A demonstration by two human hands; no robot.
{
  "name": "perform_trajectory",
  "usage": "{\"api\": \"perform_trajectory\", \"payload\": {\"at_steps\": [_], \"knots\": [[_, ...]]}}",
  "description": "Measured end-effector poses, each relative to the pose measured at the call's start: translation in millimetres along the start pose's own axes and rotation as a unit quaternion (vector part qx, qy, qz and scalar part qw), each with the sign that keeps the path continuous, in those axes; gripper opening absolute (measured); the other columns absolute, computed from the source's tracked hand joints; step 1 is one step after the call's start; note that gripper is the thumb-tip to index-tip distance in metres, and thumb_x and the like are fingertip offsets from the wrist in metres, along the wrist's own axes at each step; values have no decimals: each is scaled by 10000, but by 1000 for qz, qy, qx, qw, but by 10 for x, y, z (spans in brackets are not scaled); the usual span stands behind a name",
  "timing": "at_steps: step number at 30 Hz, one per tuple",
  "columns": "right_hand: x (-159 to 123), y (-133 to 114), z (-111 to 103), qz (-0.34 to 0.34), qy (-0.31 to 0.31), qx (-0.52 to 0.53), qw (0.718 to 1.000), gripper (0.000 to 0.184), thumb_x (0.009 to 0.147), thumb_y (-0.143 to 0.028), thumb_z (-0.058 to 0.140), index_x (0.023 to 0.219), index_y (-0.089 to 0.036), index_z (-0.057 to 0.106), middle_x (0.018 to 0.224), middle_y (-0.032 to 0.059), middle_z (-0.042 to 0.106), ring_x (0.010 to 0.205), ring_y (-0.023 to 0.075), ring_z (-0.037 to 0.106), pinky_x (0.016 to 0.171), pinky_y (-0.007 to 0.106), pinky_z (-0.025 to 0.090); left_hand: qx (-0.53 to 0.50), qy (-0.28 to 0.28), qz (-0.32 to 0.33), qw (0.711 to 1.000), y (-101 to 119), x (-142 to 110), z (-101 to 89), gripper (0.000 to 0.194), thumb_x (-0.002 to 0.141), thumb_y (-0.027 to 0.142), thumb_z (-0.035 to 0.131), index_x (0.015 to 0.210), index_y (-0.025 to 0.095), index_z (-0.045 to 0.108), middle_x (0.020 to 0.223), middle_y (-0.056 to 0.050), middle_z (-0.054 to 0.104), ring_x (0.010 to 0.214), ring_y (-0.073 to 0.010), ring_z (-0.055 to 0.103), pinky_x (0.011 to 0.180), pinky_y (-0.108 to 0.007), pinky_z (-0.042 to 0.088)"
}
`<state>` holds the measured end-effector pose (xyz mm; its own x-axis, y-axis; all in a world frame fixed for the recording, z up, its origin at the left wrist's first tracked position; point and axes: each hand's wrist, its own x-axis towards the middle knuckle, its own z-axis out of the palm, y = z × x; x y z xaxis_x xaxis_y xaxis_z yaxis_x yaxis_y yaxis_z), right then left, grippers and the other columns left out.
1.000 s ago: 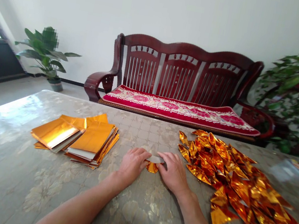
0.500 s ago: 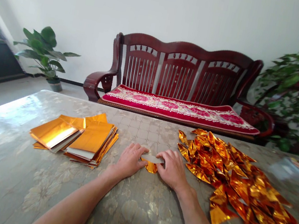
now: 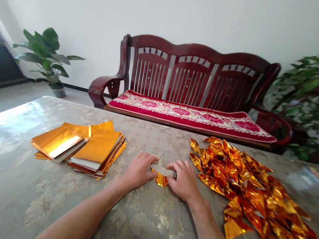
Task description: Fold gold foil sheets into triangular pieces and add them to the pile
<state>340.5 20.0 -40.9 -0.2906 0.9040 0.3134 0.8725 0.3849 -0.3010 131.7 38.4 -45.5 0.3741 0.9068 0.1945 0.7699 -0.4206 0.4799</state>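
Observation:
Between my two hands, at the middle of the table, is a sheet of gold foil paper [image 3: 161, 180] with a pale grey rolled or folded strip along its far side. My left hand [image 3: 140, 170] pinches the strip's left end, thumb toward me. At the right end, my right hand [image 3: 183, 180] grips it between thumb and fingers. Left of my hands lie stacks of flat gold foil paper [image 3: 97, 145], their pale undersides showing at the edges. To the right spreads a heap of folded gold foil pieces [image 3: 258, 190] with pointed ends.
The table [image 3: 39, 205] has a patterned, glossy cover. A clear plastic bag [image 3: 312, 179] lies at its right side. Beyond the far edge stands a dark red wooden bench [image 3: 190, 75] with a floral cushion [image 3: 191, 113]. Potted plants [image 3: 47, 54] stand at both sides.
Both hands keep their hold in nearly the same place. The pale strip looks slightly more curved, and its right end shows a little further over my right fingers.

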Motion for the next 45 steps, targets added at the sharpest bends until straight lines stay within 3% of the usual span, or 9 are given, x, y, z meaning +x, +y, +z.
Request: {"api": "perform_trajectory", "payload": {"at_steps": [10,13,21,28,33,38,45], "knots": [[-32,4,-9,4,-1,79,997,311,707,-98,596,964,-259,665,857,4,622,882,190,540,818,309,391,-41,-2,67,997,-10,18,20,403,760,240,708,1158,228,646,1056,-18,670,1010,-211,566,919,-321,416],[-33,14,-8,-13,-3,82,997,330,727,-81,587,981,-271,679,847,-4,644,887,185,552,826,307,403,-45,-17,66,997,4,23,11,309,769,246,699,1078,235,685,970,-8,687,949,-200,584,883,-312,418],[-40,21,-42,-26,-9,44,999,42,787,-253,700,825,-264,685,819,-12,675,889,194,539,799,318,394,-39,-35,6,999,15,28,11,111,804,249,651,878,231,731,858,-8,691,893,-195,595,807,-291,429],[-70,-7,-46,-29,-14,39,999,76,804,-237,703,765,-247,639,801,-19,652,880,187,525,782,316,373,-34,-2,45,998,6,-30,46,78,852,192,616,828,212,688,835,3,661,858,-165,588,774,-261,414],[-103,-14,-43,-55,1,21,998,81,838,-226,692,776,-247,644,824,-10,646,896,192,514,805,329,366,18,17,118,993,6,-99,19,138,927,212,556,859,218,676,854,-9,643,867,-171,564,785,-273,401],[-133,-40,-60,-83,12,-19,996,93,876,-237,668,784,-231,655,824,10,629,888,194,499,787,329,358,93,10,151,984,20,-172,-27,237,982,227,459,870,212,668,844,-29,634,850,-187,544,763,-293,391],[-169,-29,-48,-132,37,-44,990,148,915,-267,626,785,-211,670,776,26,606,845,197,480,765,329,349,164,4,175,971,39,-221,-16,168,962,260,524,886,218,667,842,-23,624,850,-198,546,746,-320,371]]}}
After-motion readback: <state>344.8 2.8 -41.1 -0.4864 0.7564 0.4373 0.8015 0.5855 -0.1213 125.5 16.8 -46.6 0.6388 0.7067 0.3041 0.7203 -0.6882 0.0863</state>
